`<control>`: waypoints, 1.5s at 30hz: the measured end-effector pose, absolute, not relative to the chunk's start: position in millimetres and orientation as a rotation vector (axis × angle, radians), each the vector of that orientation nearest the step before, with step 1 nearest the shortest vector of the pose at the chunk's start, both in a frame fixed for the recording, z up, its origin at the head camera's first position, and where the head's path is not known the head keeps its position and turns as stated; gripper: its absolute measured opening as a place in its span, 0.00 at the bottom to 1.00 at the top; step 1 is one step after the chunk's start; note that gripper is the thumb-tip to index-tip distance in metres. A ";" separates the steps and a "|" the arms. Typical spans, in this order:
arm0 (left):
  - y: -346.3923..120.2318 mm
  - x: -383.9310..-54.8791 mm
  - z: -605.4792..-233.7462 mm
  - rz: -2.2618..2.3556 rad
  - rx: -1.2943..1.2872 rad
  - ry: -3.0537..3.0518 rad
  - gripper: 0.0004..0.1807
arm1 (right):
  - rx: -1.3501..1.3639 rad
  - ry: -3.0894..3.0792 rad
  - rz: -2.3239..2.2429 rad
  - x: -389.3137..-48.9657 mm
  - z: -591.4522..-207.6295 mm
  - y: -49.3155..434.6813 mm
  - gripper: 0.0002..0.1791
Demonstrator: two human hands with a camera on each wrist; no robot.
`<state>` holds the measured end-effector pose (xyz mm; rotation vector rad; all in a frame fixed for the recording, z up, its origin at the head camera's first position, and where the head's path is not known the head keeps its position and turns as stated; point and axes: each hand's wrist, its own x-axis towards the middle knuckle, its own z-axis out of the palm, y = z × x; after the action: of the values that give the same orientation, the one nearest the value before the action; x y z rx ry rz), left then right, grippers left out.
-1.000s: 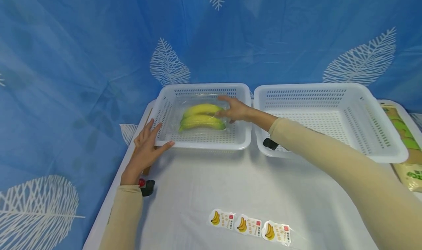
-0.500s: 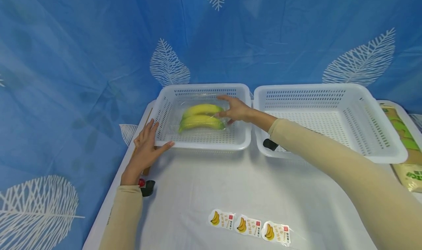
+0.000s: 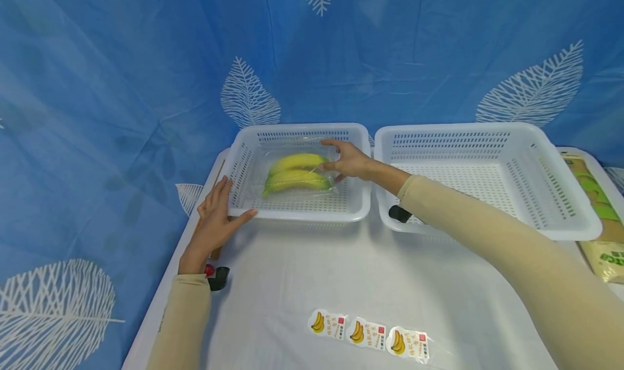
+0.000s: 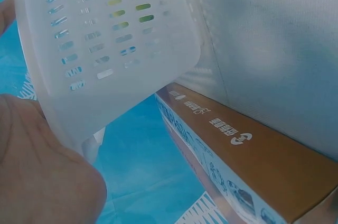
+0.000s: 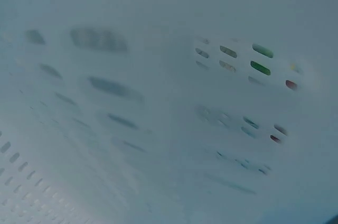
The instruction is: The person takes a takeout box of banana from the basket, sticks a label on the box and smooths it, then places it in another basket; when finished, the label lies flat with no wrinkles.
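Bananas lie under clear, shiny plastic wrap in the left white basket. My right hand reaches into this basket and grips the right end of the wrapped banana pack, its fingers spread over the wrap. At the basket's front left corner, my left hand rests with extended fingers along the side and its thumb by the front rim. The left wrist view shows the left palm beside the slotted basket corner. In the right wrist view only blurred slotted basket wall appears; the hand is out of sight there.
A second white basket stands to the right, under my right forearm. Three banana stickers lie near the table's front. A long brown box lies beside the left basket. A green-and-tan bag sits at the far right.
The banana pack has shifted very slightly left and its wrap glints differently. Both hands stay in nearly the same places.
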<state>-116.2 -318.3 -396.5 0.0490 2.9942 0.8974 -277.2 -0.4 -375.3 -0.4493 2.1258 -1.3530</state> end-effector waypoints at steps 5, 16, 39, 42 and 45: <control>-316.4 -116.7 -396.9 0.897 0.044 2.996 0.57 | -0.447 2.120 -1.383 -279.3 -374.3 4.7 0.39; -318.7 -116.7 -392.5 0.874 0.037 2.955 0.58 | -0.403 2.074 -1.495 -282.2 -351.7 34.4 0.40; -319.1 -115.4 -390.0 0.893 0.010 2.937 0.59 | -0.412 2.119 -1.514 -252.6 -315.9 79.7 0.39; -318.5 -115.5 -390.2 0.899 0.010 2.934 0.59 | -0.425 2.109 -1.524 -246.0 -315.1 86.0 0.39; -317.9 -116.0 -390.4 0.913 0.017 2.931 0.59 | -0.452 2.117 -1.525 -236.1 -313.5 93.1 0.38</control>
<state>-116.0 -317.9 -390.4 0.0171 2.9307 0.9127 -236.1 93.1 -313.5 -0.4519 2.1172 -1.5249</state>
